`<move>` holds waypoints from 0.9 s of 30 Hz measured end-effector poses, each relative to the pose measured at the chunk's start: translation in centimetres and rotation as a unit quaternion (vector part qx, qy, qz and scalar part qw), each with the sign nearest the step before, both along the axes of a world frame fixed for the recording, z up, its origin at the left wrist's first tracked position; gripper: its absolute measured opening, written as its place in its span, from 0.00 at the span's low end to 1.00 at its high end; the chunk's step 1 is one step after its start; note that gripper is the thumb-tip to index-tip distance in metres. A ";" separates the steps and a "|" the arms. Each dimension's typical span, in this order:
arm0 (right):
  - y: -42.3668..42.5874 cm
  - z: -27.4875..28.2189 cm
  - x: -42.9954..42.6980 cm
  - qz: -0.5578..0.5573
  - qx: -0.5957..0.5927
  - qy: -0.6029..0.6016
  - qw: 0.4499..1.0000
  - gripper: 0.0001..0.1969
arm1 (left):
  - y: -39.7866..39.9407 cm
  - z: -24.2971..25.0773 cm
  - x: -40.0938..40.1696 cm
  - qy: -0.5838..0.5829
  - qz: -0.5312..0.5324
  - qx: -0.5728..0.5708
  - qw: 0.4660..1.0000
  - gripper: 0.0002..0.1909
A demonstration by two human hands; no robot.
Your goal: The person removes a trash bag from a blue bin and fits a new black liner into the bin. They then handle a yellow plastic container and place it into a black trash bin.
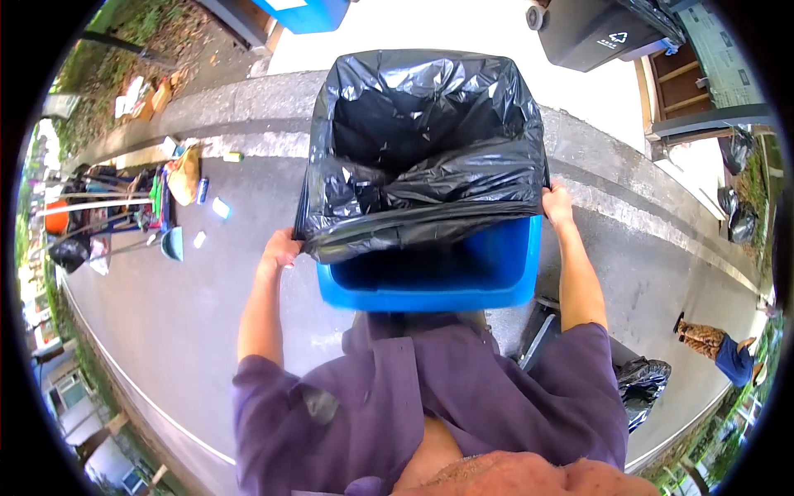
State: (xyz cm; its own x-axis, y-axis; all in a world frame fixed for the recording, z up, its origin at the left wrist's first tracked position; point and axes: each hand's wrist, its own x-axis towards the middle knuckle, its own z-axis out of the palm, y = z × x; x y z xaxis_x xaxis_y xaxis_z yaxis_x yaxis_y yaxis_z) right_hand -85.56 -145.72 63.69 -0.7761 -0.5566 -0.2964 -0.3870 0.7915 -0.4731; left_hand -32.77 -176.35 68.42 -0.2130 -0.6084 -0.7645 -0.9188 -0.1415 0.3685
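A black plastic bin liner (428, 149) lies over the far rim and the sides of a blue plastic bin (428, 301). Its near edge is stretched across the opening, so the bin's near rim and part of the dark inside are uncovered. My left hand (283, 249) grips the liner's edge at the near left corner, just outside the bin. On the right side, slightly farther away, my right hand (557, 203) is closed on the liner's edge. The bin's lower part is hidden beneath the liner and rim.
At left stands a cart (124, 204) with long-handled tools and a dustpan (172, 243). A grey wheeled bin (595, 37) is at upper right, another blue bin (310, 15) at the top. A person (719, 350) walks on the pavement far right. A bagged bin (642, 390) stands beside my right side.
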 end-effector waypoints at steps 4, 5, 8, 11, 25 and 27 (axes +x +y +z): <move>0.5 2.9 1.6 -0.205 -0.153 -0.311 0.915 0.14 | 4.1 2.3 2.2 -0.020 0.108 0.022 0.994 0.08; 1.1 2.8 1.5 -0.243 -0.237 -0.391 0.856 0.14 | 5.2 2.6 2.3 -0.022 0.112 0.019 0.993 0.08; 0.5 4.5 3.4 -0.305 -0.370 -0.473 0.739 0.12 | 7.5 2.1 2.8 0.121 0.277 -0.039 0.952 0.11; 1.4 3.0 3.5 -0.336 -0.469 -0.520 0.630 0.12 | 9.6 1.9 1.0 0.257 0.419 -0.061 0.868 0.10; 0.8 8.0 20.1 -0.220 -0.430 -0.671 0.563 0.16 | 13.8 -3.5 4.2 0.407 0.477 0.169 0.761 0.29; -0.5 7.6 20.8 -0.211 -0.418 -0.668 0.578 0.16 | 13.9 -5.0 3.8 0.372 0.526 0.183 0.742 0.32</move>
State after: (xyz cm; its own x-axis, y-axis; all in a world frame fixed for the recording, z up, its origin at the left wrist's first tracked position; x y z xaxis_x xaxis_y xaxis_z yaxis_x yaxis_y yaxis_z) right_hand -64.74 -146.20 71.31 -0.2836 -0.7840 -0.5521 0.9106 -0.0397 -0.4114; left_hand -29.01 -162.40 63.38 -0.2139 -0.5176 -0.8285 0.2113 -0.8525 0.4780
